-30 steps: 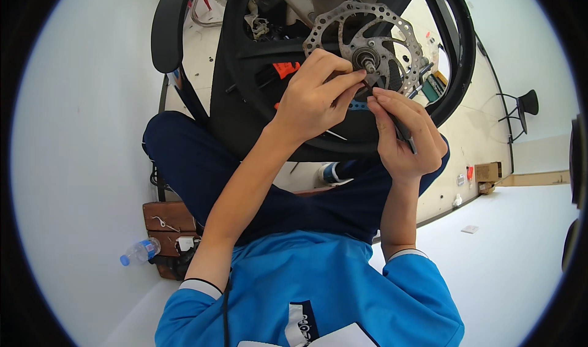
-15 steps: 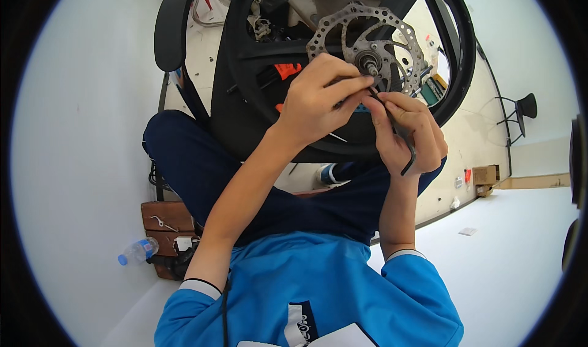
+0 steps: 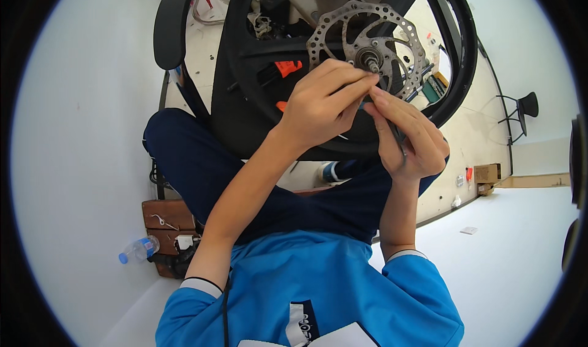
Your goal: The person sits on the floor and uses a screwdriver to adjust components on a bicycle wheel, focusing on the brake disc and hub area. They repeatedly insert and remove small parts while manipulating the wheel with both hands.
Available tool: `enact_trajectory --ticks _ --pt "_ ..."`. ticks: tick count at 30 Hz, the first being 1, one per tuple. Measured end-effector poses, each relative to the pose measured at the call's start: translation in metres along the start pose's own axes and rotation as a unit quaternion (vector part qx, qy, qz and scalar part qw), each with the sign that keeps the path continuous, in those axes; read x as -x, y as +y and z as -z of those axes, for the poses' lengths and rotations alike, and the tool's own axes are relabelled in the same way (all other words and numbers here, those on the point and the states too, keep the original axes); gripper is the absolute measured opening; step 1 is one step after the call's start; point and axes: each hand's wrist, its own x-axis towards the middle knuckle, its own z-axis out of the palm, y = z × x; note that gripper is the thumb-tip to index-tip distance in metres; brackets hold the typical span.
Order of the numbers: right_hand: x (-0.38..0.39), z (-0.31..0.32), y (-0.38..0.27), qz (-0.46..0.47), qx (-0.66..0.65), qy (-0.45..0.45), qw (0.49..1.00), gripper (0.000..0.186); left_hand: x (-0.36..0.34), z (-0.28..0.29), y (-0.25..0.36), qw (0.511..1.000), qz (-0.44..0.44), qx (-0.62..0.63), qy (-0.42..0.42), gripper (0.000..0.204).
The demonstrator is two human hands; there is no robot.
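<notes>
A black spoked wheel (image 3: pixel 240 56) lies on the seat of a black chair, with a perforated metal brake disc (image 3: pixel 334 18) on its hub. The threaded axle end (image 3: pixel 371 63) sticks up at the disc's centre. Just below it my left hand (image 3: pixel 323 102) is closed in a pinch; what the fingertips hold is hidden. My right hand (image 3: pixel 411 133) meets it from the right, thumb and forefinger drawn together. A thin dark curved piece (image 3: pixel 402 147) runs along its palm, and I cannot tell if it is a rod or a cable.
Orange-and-black tools (image 3: pixel 286 69) lie on the seat inside the wheel. A chair armrest (image 3: pixel 169 26) rises at the left. A plastic bottle (image 3: pixel 139 250) and a brown wooden box (image 3: pixel 160 214) are at the lower left. A green box (image 3: pixel 432 89) stands beyond the rim.
My right fingers have straightened somewhat and shifted up against the left fingertips. The dark curved piece shows less below the palm. My left hand has hardly moved.
</notes>
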Motion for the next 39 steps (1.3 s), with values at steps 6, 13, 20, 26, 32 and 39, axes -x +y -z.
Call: enact_trajectory --ticks 6,13,20,26,32,39 --pt "0.001 -0.003 0.005 -0.013 -0.002 0.046 0.999 0.022 -0.001 -0.003 0.003 0.999 -0.018 0.008 0.025 0.03" --pt "-0.003 -0.002 -0.009 -0.012 -0.018 0.011 1.0 0.021 0.0 -0.001 0.001 0.999 -0.029 -0.004 -0.013 0.028" --pt "0.004 0.0 -0.004 -0.013 -0.014 0.052 0.998 0.021 -0.002 0.001 0.004 0.999 -0.023 0.034 0.026 0.028" --pt "-0.004 -0.006 -0.01 -0.014 -0.043 0.036 0.998 0.02 0.001 -0.001 -0.001 0.999 -0.036 0.028 0.0 0.028" --pt "-0.002 -0.002 -0.008 0.002 -0.027 0.041 0.999 0.018 -0.003 0.004 0.006 0.999 -0.015 0.034 0.006 0.024" --pt "-0.002 0.0 -0.008 -0.024 -0.039 0.068 0.997 0.032 -0.002 0.002 0.007 0.999 -0.022 0.047 0.003 0.027"
